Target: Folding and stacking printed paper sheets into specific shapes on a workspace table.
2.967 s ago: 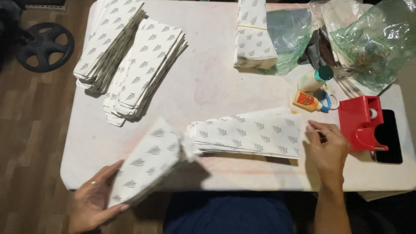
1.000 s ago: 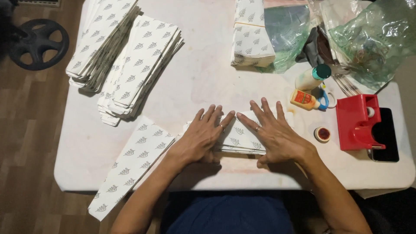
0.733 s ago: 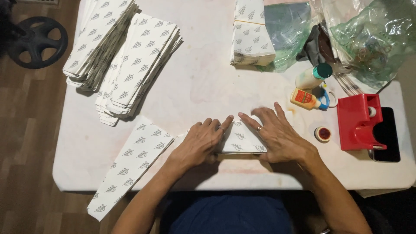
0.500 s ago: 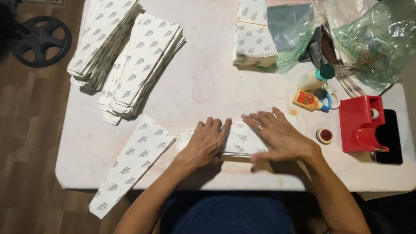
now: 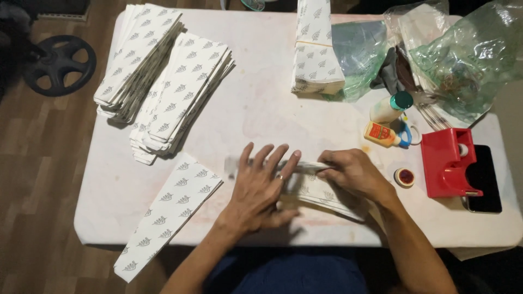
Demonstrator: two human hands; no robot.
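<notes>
The printed paper sheet (image 5: pixel 321 193), white with small grey leaf marks, lies near the front edge of the white table (image 5: pixel 272 109), pinned under both hands. The left hand (image 5: pixel 261 190) lies flat on it, fingers spread and pressing down, gripping nothing. The right hand (image 5: pixel 354 174) is curled, its fingertips pinching the sheet's raised folded edge just beside the left fingers. A finished paper bag (image 5: pixel 169 215) lies off to the left, hanging over the table edge. Two stacks of bags (image 5: pixel 163 92) sit at the far left. To the right stand a red tape dispenser (image 5: pixel 449 163), a glue bottle (image 5: pixel 384 134) and a small tape roll (image 5: pixel 405 177).
</notes>
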